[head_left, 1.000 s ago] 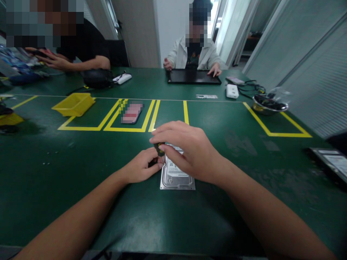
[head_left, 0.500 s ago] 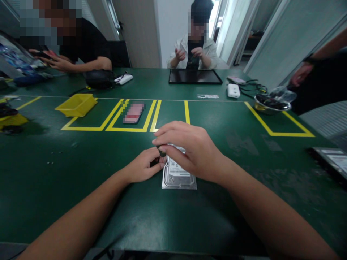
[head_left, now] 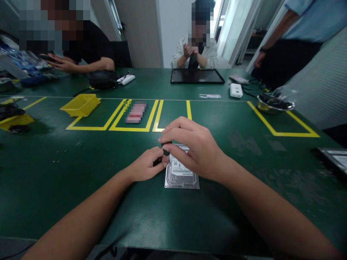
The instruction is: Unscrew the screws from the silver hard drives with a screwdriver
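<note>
A silver hard drive (head_left: 183, 181) with a white label lies flat on the green table before me. My right hand (head_left: 193, 146) arches over it, thumb and fingers closed round the black handle of a small screwdriver (head_left: 166, 151). The screwdriver stands nearly upright at the drive's left edge, and its tip is hidden. My left hand (head_left: 148, 164) rests on the table, its fingertips pinched at the lower shaft, close against the drive's edge. Several tiny screws (head_left: 57, 161) lie on the table to the left.
Yellow tape outlines places on the table. Beyond my hands are a yellow bin (head_left: 80, 105), a phone (head_left: 136, 113), a black panel (head_left: 197, 76) and a metal bowl (head_left: 275, 104) of dark parts. Another drive-like device (head_left: 334, 159) lies at right. Three other people are around the table.
The person at right has drawn a hand back from the bowl and stands farther off. The seated person opposite has brought both hands together. My hands keep their hold; the view has shifted slightly.
</note>
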Available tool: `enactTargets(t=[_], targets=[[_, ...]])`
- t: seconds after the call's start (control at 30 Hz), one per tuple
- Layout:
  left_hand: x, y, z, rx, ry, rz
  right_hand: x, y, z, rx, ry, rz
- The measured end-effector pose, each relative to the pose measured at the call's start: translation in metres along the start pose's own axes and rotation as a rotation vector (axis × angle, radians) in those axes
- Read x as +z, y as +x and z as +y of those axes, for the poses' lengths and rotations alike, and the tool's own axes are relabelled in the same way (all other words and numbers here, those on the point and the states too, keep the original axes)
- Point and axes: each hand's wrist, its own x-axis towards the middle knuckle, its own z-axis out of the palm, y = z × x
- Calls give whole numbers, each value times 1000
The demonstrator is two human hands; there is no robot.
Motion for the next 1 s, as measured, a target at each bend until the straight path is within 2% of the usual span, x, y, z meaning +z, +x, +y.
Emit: enactTargets(t=[0.7, 1.0], targets=[[1, 0, 0, 24, 26, 17, -1, 0, 0, -8, -3, -24], [1, 0, -1, 31, 30, 21, 0, -1, 1, -31, 5, 4]])
